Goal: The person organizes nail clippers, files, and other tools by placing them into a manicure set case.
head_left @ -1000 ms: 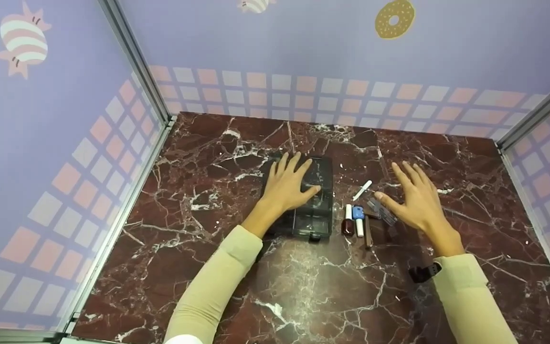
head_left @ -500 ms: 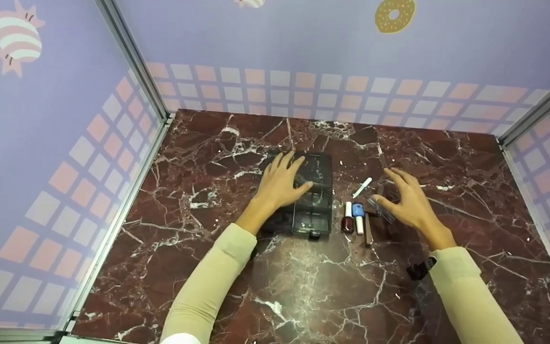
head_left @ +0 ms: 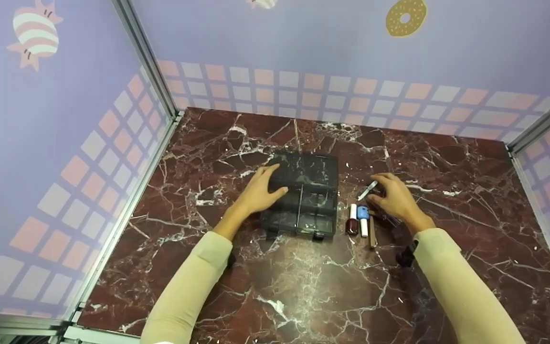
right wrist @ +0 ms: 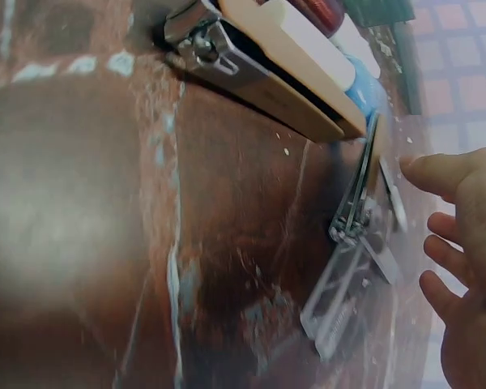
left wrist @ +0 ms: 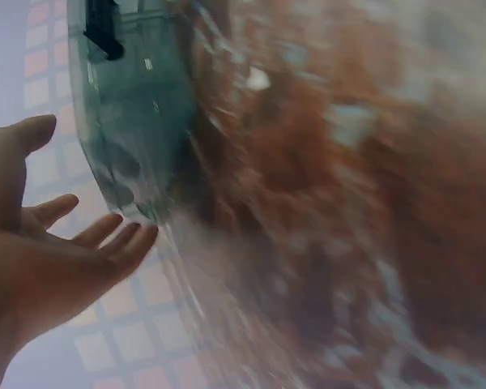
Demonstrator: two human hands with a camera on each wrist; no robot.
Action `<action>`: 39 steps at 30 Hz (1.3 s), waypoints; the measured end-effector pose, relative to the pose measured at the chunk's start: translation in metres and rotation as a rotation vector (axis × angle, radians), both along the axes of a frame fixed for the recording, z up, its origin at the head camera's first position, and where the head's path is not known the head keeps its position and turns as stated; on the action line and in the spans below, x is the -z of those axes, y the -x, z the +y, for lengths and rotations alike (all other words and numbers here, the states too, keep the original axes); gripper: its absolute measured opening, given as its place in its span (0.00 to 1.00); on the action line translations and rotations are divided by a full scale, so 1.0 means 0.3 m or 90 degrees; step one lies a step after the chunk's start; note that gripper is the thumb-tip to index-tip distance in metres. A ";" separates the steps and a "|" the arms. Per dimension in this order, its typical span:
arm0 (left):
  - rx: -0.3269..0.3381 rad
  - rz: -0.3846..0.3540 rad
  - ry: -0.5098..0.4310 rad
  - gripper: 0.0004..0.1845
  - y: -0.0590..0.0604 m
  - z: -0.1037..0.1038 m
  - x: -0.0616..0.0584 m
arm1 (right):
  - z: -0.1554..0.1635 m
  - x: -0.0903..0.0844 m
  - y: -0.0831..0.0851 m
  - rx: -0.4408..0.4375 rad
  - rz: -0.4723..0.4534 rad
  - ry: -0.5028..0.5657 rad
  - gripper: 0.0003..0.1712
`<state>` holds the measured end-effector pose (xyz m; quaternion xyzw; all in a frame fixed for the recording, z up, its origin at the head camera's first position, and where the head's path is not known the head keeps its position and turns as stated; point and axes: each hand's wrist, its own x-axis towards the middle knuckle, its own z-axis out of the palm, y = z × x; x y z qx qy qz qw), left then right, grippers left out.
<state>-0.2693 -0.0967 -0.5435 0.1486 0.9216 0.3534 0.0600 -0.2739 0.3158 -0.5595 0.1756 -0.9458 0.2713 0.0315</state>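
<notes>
The box [head_left: 315, 171], dark and see-through with divided compartments, lies flat on the marbled table [head_left: 303, 291], roughly midway between the two hands. The left hand [head_left: 255, 195] is at its left side, thumb apart from the fingers and grasping nothing, with the thumb tip above the box; whether it touches cannot be told. The right hand [head_left: 396, 197] bends loosely beside the white stick [head_left: 366, 190], thumb and fingers apart, holding nothing. Just right of the box, the red bottle [head_left: 352, 226] and the blue bottle [head_left: 362, 213] lie side by side, each with a white cap, their caps pointing opposite ways. Next to them lies a brown clipper [head_left: 372, 234]; the right wrist view shows its metal end, and near that hand a second clipper [right wrist: 358, 194] with a clear piece [right wrist: 334, 308] beside it. Patterned walls [head_left: 322, 43] surround the table.
</notes>
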 end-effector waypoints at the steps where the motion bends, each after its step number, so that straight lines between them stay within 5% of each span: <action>1: 0.003 -0.009 -0.018 0.44 -0.003 -0.012 0.003 | -0.005 0.003 0.005 -0.004 -0.003 -0.005 0.33; 13: 0.028 -0.153 -0.263 0.51 -0.029 -0.097 0.037 | -0.022 0.033 0.004 -0.001 -0.016 -0.055 0.24; 22: 0.013 -0.190 -0.313 0.42 -0.042 -0.127 0.070 | -0.038 0.030 0.001 -0.001 0.026 -0.056 0.08; 31: 0.020 -0.230 -0.384 0.38 -0.046 -0.141 0.087 | -0.052 0.024 -0.009 -0.003 -0.001 -0.005 0.03; 39: 0.009 -0.246 -0.398 0.38 -0.040 -0.142 0.090 | -0.071 -0.005 -0.009 0.093 -0.011 0.115 0.02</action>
